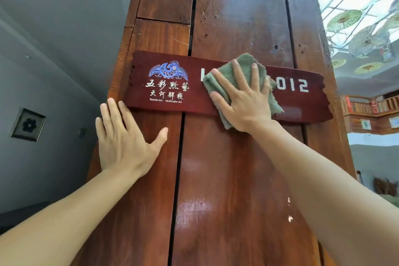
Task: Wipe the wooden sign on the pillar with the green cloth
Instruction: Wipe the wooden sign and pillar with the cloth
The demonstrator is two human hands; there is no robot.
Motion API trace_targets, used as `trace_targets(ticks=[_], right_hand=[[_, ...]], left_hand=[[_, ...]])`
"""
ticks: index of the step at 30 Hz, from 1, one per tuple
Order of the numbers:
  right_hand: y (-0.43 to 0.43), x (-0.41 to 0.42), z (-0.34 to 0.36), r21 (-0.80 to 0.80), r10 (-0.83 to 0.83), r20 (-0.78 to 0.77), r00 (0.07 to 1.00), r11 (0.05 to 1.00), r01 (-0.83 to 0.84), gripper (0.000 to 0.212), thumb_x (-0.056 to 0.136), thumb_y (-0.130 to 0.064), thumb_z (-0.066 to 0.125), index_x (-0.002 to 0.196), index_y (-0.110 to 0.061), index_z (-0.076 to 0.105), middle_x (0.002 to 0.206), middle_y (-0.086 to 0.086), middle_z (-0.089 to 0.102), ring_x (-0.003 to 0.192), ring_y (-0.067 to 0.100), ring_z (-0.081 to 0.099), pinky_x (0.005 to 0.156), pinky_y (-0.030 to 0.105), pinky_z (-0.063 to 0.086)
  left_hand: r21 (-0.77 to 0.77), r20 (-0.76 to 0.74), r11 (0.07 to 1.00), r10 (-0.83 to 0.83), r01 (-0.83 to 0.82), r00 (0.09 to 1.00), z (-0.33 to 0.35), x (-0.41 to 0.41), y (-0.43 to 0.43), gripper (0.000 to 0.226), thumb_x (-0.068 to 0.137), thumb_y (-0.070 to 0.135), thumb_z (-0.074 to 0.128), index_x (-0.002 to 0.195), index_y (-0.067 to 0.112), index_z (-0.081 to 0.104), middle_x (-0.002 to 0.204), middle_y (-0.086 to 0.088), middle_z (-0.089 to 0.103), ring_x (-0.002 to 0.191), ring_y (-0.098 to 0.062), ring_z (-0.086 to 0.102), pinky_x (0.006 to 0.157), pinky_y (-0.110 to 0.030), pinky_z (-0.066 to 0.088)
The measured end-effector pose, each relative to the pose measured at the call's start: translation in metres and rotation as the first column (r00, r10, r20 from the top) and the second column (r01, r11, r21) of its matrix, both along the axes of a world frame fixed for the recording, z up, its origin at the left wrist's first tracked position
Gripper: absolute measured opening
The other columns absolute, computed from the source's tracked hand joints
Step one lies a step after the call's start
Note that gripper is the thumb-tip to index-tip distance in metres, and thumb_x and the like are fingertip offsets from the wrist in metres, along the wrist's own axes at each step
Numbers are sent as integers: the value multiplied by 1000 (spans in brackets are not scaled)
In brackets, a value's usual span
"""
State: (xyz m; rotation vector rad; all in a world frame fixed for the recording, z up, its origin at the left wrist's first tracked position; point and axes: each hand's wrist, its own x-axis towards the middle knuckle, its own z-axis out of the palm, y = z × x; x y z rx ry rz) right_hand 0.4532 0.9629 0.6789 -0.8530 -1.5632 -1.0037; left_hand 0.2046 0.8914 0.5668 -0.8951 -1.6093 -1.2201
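Right hand (241, 101) flat, fingers spread, pressing green cloth (248, 67) on middle of wooden sign (302, 103). Left hand (123, 142) open, braced on pillar (237, 17). Wiping underway; both sign ends uncovered, likely remaining.

The plank-clad wooden pillar (233, 157) carries a dark red wooden sign (302, 103) across its face, spanning edge to edge. A green cloth (218, 86) lies pressed flat on the sign's middle under the right hand (241, 101). The left hand (125, 140) rests flat on the pillar's left edge, just below the sign.
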Motion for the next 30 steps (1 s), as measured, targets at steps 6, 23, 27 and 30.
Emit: trace_targets(ticks=[6, 23, 27, 30], right_hand=[[-20, -63, -17, -186, 57, -340, 939, 974, -127, 63, 97, -65, 7, 157, -51, -2, 171, 7, -11, 149, 54, -18, 108, 79, -13], [13, 62, -19, -101, 28, 137, 990, 995, -15, 59, 97, -70, 11, 153, -61, -3, 171, -7, -10, 153, 42, -18, 116, 73, -9], [27, 110, -10, -268, 49, -137, 989, 960, -84, 52, 99, -65, 14, 148, -68, -5, 170, -10, -15, 152, 40, -24, 116, 69, -14], [26, 98, -15, -336, -3, -311, 950, 936, -107, 54, 99, -64, 12, 149, -65, -8, 169, -6, -22, 150, 43, -27, 113, 71, -17]], left_hand=[[31, 37, 1000, -6, 5, 999, -6, 10, 1, 115, 83, 83, 22, 159, -3, 12, 168, -29, 10, 157, -42, 8, 125, -54, 12], [-57, 120, 996, -59, 66, 991, -18, 28, 3, 115, 82, 84, 19, 160, 1, 4, 168, -29, 2, 155, -48, -1, 124, -61, 6], [-117, 148, 989, -70, 88, 987, -15, 26, 4, 115, 82, 85, 16, 160, 2, -2, 169, -26, -6, 155, -46, -7, 123, -61, 3], [-197, 207, 976, -54, 96, 977, -9, 22, 2, 120, 77, 89, 13, 160, 6, -8, 169, -22, -13, 155, -44, -11, 123, -60, 2]])
